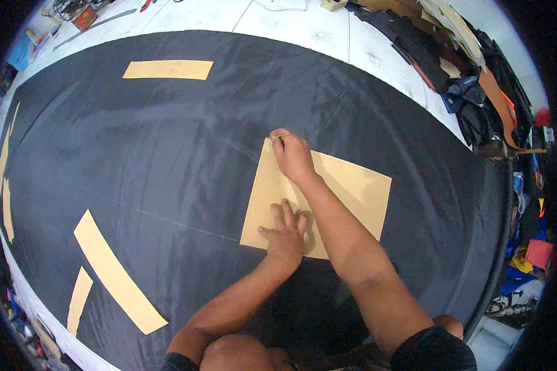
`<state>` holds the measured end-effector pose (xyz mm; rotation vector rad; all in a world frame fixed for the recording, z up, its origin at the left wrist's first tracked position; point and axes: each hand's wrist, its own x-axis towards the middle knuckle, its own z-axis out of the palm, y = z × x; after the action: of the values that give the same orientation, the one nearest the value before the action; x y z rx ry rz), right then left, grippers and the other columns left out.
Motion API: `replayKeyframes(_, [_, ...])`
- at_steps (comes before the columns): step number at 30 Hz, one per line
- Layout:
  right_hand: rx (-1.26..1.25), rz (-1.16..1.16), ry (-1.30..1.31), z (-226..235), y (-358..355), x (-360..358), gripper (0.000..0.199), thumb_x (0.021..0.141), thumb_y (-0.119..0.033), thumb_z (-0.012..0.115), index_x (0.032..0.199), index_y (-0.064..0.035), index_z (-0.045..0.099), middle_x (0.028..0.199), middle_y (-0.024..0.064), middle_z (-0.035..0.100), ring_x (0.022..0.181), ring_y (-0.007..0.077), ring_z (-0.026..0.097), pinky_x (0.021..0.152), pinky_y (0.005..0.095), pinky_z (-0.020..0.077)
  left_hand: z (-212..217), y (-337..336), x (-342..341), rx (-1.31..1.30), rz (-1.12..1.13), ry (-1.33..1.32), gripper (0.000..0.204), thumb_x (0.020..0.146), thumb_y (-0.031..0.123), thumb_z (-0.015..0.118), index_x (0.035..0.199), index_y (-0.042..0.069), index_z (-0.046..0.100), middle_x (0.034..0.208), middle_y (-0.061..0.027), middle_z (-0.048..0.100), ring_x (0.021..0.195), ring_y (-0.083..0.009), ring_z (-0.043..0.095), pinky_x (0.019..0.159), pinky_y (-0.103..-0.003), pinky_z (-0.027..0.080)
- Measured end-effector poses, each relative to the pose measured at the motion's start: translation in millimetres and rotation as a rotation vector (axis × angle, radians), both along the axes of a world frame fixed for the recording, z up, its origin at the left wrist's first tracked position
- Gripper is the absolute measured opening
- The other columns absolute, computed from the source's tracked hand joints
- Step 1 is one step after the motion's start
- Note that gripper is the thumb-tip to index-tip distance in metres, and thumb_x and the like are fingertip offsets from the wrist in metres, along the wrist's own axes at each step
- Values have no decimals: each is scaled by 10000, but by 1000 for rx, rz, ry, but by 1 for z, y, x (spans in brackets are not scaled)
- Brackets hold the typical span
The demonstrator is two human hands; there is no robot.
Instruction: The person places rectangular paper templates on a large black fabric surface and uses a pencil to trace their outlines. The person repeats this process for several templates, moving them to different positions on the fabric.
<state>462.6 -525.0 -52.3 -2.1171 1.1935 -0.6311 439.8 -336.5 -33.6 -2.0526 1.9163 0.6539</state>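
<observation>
A large tan rectangular sheet (pixel 353 185), like card or board, lies flat on black fabric (pixel 185 142). My left hand (pixel 284 232) rests on its near left part, fingers spread, pressing nothing but the sheet. Across the sheet reaches my right arm; my right hand (pixel 293 156) is closed at the far left corner, fingertips pinched together. Whatever small thing may be between those fingers is hidden. Part of the sheet lies beneath both forearms.
Tan strips lie on the fabric: one strip (pixel 168 69) at the far side, a longer strip (pixel 119 272) and a shorter strip (pixel 79 301) near left. Narrow pieces sit along the left edge. Dark scraps (pixel 414 49) are heaped at the far right of the white table (pixel 291 25).
</observation>
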Motion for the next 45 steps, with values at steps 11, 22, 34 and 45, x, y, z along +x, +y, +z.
replayKeyframes(11, [19, -118, 66, -2, -2, -77, 240, 998, -228, 528, 1080, -53, 670, 1043, 207, 705, 971, 419, 666, 863, 493, 520, 17, -7, 4, 56, 23, 32, 642, 944, 253, 579, 1527, 179, 321, 1617, -244, 166, 1463, -504, 198, 906, -714, 491])
replayKeyframes(22, [12, -183, 68, -6, -4, -104, 227, 992, -221, 550, 1084, -53, 670, 1002, 204, 712, 929, 394, 688, 826, 467, 533, 13, -8, 4, 76, 56, 62, 1065, 775, 535, 774, 1599, 226, 174, 1621, -257, 131, 1482, -498, 163, 949, -716, 462])
replayKeyframes(34, [75, -243, 91, -3, -16, -177, 279, 1004, -248, 551, 1101, -21, 680, 1037, 187, 718, 971, 362, 689, 868, 414, 525, 25, -16, 4, 150, 56, 88, 1124, 727, 447, 834, 1604, 247, 160, 1616, -269, 105, 1475, -510, 153, 937, -706, 484])
replayKeyframes(45, [170, -534, -2, -21, -29, -285, 265, 991, -263, 581, 1116, -48, 672, 1016, 173, 727, 943, 311, 715, 830, 402, 547, 27, -16, 5, 147, 45, 73, 1136, 715, 433, 838, 1607, 250, 158, 1617, -266, 105, 1472, -508, 141, 938, -685, 496])
